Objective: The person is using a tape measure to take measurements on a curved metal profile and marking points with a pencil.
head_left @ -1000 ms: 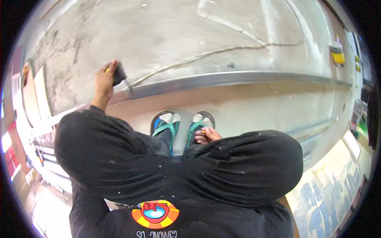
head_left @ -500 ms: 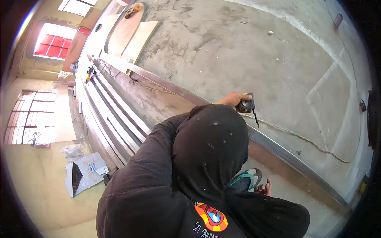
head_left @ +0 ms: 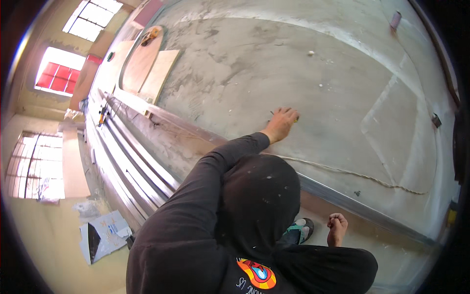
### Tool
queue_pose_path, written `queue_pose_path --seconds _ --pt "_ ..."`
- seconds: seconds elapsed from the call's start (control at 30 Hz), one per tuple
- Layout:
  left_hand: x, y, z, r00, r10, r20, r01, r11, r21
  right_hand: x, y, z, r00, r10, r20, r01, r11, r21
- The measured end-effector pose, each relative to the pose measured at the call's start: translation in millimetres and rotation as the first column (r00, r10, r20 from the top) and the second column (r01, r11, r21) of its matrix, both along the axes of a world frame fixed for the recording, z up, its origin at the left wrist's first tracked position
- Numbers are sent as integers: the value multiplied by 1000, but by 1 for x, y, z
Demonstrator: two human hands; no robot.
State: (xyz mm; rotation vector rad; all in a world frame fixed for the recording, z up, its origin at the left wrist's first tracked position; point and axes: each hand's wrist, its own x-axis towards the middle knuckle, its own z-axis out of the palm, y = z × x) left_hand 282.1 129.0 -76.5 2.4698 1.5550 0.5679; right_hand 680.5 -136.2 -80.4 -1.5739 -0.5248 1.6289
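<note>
My left hand (head_left: 282, 125) reaches out past my black-clad knee, palm down over the grey floor. Its fingers are curled around a tape measure (head_left: 296, 119); only a bit of yellow and a dark end show, the rest being covered by the hand. To the right, my right hand (head_left: 337, 226) is closed with curled fingers above the near side of a long metal channel (head_left: 362, 209). Whatever it may hold is hidden. A foot in a green sandal (head_left: 302, 229) shows beside the knee. A thin rope (head_left: 338, 169) lies along the channel's far side.
Several long metal profiles (head_left: 134, 157) lie to the left, with an orange-and-black tool (head_left: 103, 115) on them. Behind stand pale boards (head_left: 160, 73) with a yellow tool (head_left: 151, 35) on top. A flattened grey box (head_left: 111, 236) is at lower left. A small cylinder (head_left: 395, 20) lies far right.
My left hand has moved farther out and left over the floor, turning palm down so the tape measure is mostly covered. My right hand has risen into fuller view, its fingers curled in.
</note>
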Motion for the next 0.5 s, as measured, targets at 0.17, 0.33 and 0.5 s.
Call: queue_pose_path --seconds 0.17,0.33,0.5 --pt "-24 -3 -31 999 35 -25 -42 947 -319 13 20 7 891 -139 432 77 984 159" --pt "-10 -9 -20 999 -39 -13 40 991 128 56 38 -9 538 -425 728 510 852 121" --pt "1 -73 39 965 -260 -30 233 904 -359 117 49 7 374 -497 783 732 676 79"
